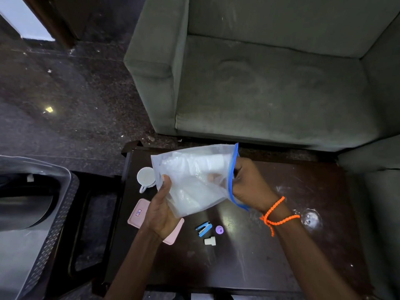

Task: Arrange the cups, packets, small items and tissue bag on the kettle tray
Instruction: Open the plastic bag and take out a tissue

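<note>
Above the dark wooden table [249, 263]: clear zip bag [194, 180] of tissue, held off the surface. Left hand [161, 210] grasps its lower corner; right hand [249, 182] pinches the blue zip edge. White cup [146, 177], pink tray [138, 214], blue stapler [203, 228] lie beneath.

A big grey-green sofa [270, 79] fills the top of the view, its soft seat marked with pale smudges. Just in front of it stands a low, dark brown table [249, 256] with a shiny top that throws back the light. The floor [65, 94] is dark speckled stone, dotted with little bits of dirt (one bright yellow glint shows on it). At the top left is a dark wooden door frame [58, 22], with a pale patch beside it
</note>
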{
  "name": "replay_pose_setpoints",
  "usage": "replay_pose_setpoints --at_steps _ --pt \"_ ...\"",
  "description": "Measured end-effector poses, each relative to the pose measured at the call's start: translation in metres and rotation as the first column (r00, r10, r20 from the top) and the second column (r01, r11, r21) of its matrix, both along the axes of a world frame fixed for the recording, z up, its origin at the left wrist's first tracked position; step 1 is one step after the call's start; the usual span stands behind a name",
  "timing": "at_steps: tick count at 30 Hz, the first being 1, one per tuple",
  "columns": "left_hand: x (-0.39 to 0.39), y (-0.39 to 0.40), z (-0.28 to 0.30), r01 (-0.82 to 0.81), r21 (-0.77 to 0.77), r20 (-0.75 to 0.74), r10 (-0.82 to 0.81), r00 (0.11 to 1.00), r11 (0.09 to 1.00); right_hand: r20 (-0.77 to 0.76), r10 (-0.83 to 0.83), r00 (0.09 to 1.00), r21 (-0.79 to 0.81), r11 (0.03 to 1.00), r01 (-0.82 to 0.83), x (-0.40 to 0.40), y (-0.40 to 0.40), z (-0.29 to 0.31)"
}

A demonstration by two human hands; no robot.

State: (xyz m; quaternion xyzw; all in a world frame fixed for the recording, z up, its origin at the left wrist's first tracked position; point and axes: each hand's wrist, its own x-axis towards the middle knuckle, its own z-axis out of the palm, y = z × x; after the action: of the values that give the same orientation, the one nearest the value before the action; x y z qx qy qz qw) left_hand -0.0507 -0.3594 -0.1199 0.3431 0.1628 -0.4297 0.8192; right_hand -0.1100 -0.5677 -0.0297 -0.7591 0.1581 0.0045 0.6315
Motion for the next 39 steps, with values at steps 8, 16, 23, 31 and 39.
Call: replay_pose_setpoints --at_steps 8,16,23,31,39 --pt "0.002 -0.001 -0.012 -0.004 0.1 0.046 -0.001 0.999 0.995 -0.04 -0.256 0.966 0.071 0.963 0.258 -0.005 -0.008 -0.011" --pt "-0.001 0.0 -0.019 -0.055 0.105 -0.018 0.057 0.998 0.993 -0.033 -0.254 0.967 0.246 0.935 0.254 -0.013 -0.017 -0.009" --pt "-0.007 -0.01 -0.027 -0.007 0.116 0.027 0.003 1.0 0.993 -0.04 -0.207 0.978 -0.104 0.974 0.202 -0.014 -0.029 0.001" --pt "-0.004 -0.003 -0.036 -0.097 0.151 -0.041 0.105 0.994 0.984 -0.096 -0.549 0.83 0.479 0.706 0.522 -0.051 -0.103 -0.018" --pt "-0.017 0.003 -0.037 -0.076 -0.139 -0.218 0.045 0.975 0.987 -0.603 -0.688 0.404 0.312 0.262 0.913 -0.109 -0.105 -0.135"
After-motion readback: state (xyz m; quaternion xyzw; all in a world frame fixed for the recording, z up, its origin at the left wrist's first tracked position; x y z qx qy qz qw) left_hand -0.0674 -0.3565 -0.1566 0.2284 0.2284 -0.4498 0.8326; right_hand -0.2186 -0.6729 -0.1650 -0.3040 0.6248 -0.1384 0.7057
